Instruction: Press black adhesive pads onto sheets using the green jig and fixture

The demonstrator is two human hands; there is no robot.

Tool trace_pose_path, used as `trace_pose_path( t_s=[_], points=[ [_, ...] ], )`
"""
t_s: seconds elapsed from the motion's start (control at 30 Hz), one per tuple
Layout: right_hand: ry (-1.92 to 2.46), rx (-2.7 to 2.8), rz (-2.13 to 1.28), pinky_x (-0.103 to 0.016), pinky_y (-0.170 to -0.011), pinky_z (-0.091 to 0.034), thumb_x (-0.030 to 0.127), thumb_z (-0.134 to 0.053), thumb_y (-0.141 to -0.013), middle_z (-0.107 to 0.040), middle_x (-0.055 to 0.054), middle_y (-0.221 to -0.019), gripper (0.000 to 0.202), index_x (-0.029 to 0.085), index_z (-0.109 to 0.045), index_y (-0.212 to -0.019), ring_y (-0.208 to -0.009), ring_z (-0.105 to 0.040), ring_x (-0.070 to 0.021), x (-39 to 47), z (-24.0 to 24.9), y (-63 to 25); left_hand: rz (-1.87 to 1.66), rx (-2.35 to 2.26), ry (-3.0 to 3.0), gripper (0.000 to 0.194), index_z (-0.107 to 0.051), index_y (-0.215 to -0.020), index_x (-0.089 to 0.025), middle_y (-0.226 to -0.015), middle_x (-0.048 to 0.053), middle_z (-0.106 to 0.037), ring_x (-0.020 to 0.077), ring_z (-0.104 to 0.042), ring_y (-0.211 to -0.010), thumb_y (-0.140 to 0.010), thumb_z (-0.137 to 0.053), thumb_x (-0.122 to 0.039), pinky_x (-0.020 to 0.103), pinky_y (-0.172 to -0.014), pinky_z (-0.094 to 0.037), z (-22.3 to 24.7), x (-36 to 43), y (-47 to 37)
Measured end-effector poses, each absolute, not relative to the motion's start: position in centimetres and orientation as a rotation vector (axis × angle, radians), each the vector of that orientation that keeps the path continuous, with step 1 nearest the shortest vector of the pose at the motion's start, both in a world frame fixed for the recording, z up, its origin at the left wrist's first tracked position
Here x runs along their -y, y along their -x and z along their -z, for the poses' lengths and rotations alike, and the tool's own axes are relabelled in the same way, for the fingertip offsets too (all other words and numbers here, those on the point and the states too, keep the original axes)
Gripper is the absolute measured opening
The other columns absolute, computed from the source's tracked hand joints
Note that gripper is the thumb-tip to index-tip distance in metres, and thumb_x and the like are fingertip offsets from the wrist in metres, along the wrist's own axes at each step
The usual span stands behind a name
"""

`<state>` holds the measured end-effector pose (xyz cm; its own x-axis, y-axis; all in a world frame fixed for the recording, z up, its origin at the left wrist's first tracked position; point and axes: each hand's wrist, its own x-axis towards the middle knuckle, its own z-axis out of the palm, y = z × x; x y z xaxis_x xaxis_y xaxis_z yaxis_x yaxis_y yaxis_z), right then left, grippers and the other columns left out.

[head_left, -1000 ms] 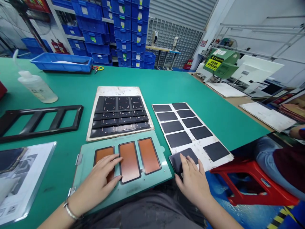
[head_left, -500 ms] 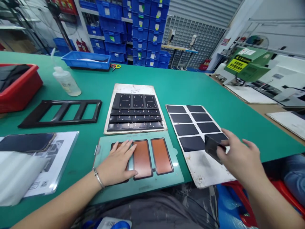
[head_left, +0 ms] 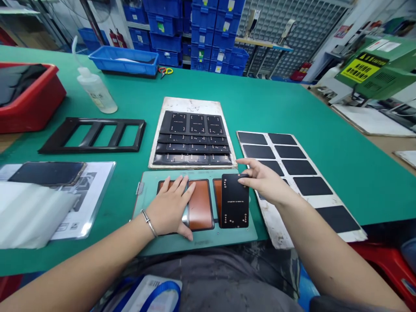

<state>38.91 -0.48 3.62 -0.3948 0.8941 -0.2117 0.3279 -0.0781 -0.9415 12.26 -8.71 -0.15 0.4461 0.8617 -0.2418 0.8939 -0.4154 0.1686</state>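
Note:
My left hand (head_left: 170, 208) lies spread over the left part of a pale green plate (head_left: 195, 247), holding nothing. The plate has orange-brown rectangular panels (head_left: 199, 204) with dark borders. My right hand (head_left: 260, 180) pinches the top edge of a black card (head_left: 235, 201) with small dots and a line of pale print. That card is upright or tilted over the rightmost panel and hides much of it. To the right, a white board (head_left: 276, 229) bears two columns of black rectangular pieces (head_left: 312, 186), partly behind my right hand and forearm.
Beyond the plate, a white board (head_left: 191, 104) carries overlapping black sheets (head_left: 195, 148). Leftward are a black frame (head_left: 94, 149), a bottle (head_left: 97, 93), a red bin (head_left: 32, 104), a phone (head_left: 48, 173) and papers. Farther back are a blue tray (head_left: 125, 63) and scissors (head_left: 165, 71).
My right hand has moved left from the white board with the black card, which now stands over the rightmost panel. My left hand stays on the plate. The view has shifted.

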Motion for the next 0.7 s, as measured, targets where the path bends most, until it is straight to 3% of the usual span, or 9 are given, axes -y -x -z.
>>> trace_pose_path(
  t_s=[0.4, 0.57, 0.7],
  points=[
    [1.323, 1.757, -1.522, -0.026, -0.062, -0.046, 0.020, -0.062, -0.073, -0.058, 0.003, -0.073, 0.036, 0.020, -0.057, -0.108, -0.063, -0.055, -0.0099, -0.3, -1.7, -38.3, 0.291, -1.534, -2.422, 0.138, -0.015, -0.144, -0.010, -0.149, 0.025, -0.010, 0.0417, -0.007, -0.136, -0.035, -0.063, -0.080, 0.056, -0.107, -0.001, -0.3, 8.4, -12.9],
    [1.318, 1.859, -1.478, -0.033, -0.075, -0.049, 0.028, -0.061, -0.076, -0.064, -0.003, -0.092, 0.025, 0.019, -0.062, -0.099, -0.078, -0.061, -0.0151, -0.7, -0.8, -38.7, 0.262, -1.525, -2.431, 0.135, -0.017, -0.144, -0.010, -0.149, 0.024, -0.010, 0.0423, -0.008, -0.136, -0.038, -0.058, -0.083, 0.056, -0.107, 0.000, -0.1, 8.4, -12.8],
    [1.306, 2.215, -1.082, -0.042, -0.093, -0.040, 0.030, -0.063, -0.075, -0.060, -0.005, -0.106, 0.026, 0.024, -0.065, -0.101, -0.100, -0.055, -0.0204, -1.2, -0.4, -38.9, 0.270, -1.523, -2.423, 0.135, -0.018, -0.143, -0.009, -0.149, 0.025, -0.010, 0.0426, -0.007, -0.136, -0.038, -0.058, -0.083, 0.056, -0.106, -0.001, -0.3, 8.4, -12.9]
  ],
)
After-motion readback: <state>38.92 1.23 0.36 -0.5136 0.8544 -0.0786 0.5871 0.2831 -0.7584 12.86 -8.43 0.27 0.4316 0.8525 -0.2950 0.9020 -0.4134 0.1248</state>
